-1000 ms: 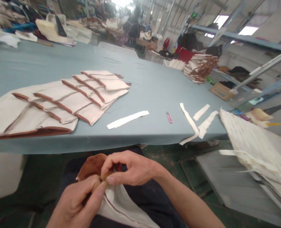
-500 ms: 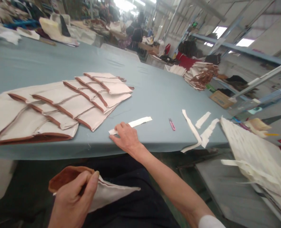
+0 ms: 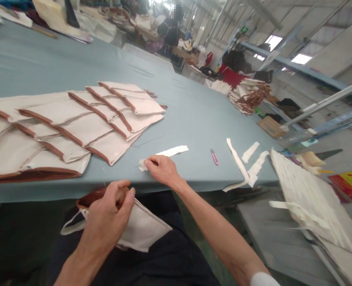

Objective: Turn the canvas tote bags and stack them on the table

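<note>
My left hand [image 3: 112, 208] is closed on the brown-trimmed top of a cream fabric pouch [image 3: 143, 230] that rests over my lap below the table edge. My right hand [image 3: 160, 169] reaches onto the grey-blue table [image 3: 178, 115] and pinches the near end of a white paper strip [image 3: 171, 151]. To the left lie several finished cream pouches with brown edging [image 3: 83, 123], fanned in overlapping rows.
A small pink cutter [image 3: 214, 157] lies right of the strip, and more white strips [image 3: 247, 163] hang over the table's right corner. A stack of cream fabric [image 3: 309, 194] sits lower right. Piled pouches [image 3: 249, 95] stand beyond the far edge; a person works in the background.
My right hand left the pouch, reached to the table and now pinches the strip's end. My left hand lifted the pouch closer to the table edge.
</note>
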The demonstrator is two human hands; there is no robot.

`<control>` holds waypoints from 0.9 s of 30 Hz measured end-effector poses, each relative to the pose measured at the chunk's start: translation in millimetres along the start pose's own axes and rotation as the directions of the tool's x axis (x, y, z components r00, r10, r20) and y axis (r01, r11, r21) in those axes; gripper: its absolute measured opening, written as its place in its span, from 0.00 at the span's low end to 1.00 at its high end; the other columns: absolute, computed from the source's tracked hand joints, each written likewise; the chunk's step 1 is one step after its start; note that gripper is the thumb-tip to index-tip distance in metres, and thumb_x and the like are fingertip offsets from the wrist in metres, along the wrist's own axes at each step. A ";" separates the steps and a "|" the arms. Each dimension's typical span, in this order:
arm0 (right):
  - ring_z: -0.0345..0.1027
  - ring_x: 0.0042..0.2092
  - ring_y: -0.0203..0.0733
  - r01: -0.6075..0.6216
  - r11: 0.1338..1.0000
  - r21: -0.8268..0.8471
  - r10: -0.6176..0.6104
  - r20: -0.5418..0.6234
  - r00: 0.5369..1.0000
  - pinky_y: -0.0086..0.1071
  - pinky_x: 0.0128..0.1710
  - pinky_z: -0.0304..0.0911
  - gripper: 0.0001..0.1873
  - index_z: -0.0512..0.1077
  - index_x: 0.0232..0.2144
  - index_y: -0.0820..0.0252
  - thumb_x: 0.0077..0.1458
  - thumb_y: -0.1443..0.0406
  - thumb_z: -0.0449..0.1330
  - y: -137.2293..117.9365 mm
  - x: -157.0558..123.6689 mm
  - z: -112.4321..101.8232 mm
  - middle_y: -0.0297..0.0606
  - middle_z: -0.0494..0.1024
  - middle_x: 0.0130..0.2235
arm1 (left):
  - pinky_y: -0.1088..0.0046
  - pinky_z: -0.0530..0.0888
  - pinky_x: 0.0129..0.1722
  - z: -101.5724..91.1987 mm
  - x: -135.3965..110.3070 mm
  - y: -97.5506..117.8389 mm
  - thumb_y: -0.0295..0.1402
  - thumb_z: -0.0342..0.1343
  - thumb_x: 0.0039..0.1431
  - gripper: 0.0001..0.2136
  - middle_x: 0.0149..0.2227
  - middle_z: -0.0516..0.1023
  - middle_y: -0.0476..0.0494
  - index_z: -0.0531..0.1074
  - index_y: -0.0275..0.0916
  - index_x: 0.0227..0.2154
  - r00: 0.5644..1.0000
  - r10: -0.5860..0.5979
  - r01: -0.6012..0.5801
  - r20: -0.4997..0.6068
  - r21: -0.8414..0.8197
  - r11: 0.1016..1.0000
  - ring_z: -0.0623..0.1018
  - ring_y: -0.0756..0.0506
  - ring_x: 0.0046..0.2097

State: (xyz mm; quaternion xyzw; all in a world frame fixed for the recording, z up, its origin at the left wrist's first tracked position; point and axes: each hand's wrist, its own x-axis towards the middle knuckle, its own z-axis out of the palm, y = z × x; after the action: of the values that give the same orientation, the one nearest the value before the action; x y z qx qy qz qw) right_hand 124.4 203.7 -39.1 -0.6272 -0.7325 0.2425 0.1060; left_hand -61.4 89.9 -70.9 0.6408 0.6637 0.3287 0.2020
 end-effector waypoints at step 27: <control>0.81 0.49 0.47 -0.051 0.360 0.932 0.738 -0.251 0.627 0.43 0.48 0.82 0.19 0.77 0.59 0.61 0.75 0.56 0.67 149.9 113.5 -83.9 0.44 0.82 0.55 | 0.46 0.83 0.39 28.7 57.5 32.5 0.37 0.45 0.76 0.27 0.36 0.91 0.25 0.75 0.33 0.71 0.865 -0.081 -0.182 0.495 0.460 0.869 0.91 0.17 0.43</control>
State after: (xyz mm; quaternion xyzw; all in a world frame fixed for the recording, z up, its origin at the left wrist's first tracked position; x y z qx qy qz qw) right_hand 271.3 346.8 -57.0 -0.6930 -0.2268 0.3616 0.5810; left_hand -23.8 150.4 -59.6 0.7512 0.6324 -0.0231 0.1878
